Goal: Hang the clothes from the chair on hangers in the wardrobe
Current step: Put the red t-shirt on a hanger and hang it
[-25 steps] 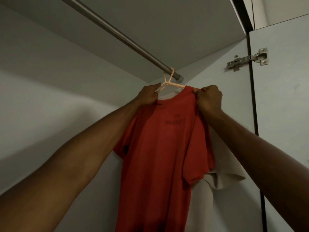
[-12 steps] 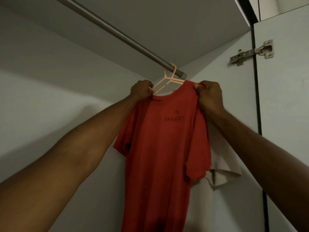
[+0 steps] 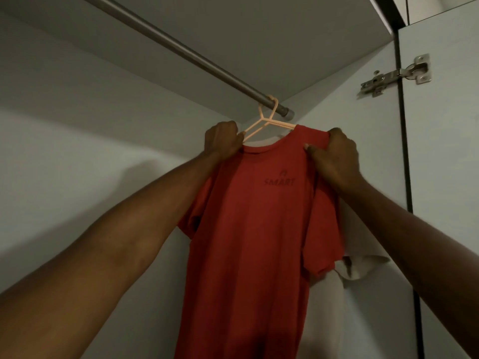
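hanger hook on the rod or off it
On: the peach hanger hook curls over the metal rod near its right end, red t-shirt draped below.

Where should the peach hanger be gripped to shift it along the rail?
Grip the peach hanger at its bare neck under the hook, from the left: the red T-shirt and right hand cover its right arm, and the rail ends there.

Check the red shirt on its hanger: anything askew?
Yes. The red T-shirt sits lopsided: the pink hanger has its left arm bare above the collar, where the left hand grips. The right hand holds the bunched right shoulder.
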A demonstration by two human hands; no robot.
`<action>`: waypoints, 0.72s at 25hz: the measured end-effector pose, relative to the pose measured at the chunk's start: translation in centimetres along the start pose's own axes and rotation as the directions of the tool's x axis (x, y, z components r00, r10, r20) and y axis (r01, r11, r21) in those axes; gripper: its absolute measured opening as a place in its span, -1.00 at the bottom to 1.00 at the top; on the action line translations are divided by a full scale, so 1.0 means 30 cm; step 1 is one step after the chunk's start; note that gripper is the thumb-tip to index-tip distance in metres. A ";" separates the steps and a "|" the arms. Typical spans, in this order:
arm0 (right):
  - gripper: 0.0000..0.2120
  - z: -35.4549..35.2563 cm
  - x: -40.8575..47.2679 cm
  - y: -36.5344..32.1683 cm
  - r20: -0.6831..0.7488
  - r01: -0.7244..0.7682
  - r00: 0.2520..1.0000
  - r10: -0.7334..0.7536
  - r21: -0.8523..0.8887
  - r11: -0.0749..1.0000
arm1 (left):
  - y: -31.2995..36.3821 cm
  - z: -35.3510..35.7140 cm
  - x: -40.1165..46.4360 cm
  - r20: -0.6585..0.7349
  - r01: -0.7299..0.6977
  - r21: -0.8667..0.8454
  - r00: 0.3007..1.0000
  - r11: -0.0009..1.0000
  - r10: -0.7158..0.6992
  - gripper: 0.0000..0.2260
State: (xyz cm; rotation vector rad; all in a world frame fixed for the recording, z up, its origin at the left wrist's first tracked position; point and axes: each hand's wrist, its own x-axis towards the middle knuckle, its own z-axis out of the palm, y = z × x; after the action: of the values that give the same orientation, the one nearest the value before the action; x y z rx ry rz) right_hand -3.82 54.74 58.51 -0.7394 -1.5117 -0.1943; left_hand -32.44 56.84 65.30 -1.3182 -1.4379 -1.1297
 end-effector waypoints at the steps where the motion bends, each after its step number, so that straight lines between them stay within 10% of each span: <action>1: -0.51 -0.011 -0.024 -0.007 -0.029 0.039 0.999 -0.042 -0.098 0.994 | -0.004 -0.003 -0.017 -0.032 -0.030 0.029 0.999 0.999 0.031 -0.62; 18: -0.65 -0.212 -0.245 0.086 0.141 -0.057 0.990 0.030 0.193 0.980 | 0.068 -0.232 -0.535 0.165 -0.015 0.345 0.985 0.938 -0.045 -0.57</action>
State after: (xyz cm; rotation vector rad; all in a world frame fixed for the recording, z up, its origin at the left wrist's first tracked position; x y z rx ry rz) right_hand 2.22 50.85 51.47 -0.6368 -1.6175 0.0400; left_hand -29.10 46.58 51.38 -1.1739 -1.6864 -0.7406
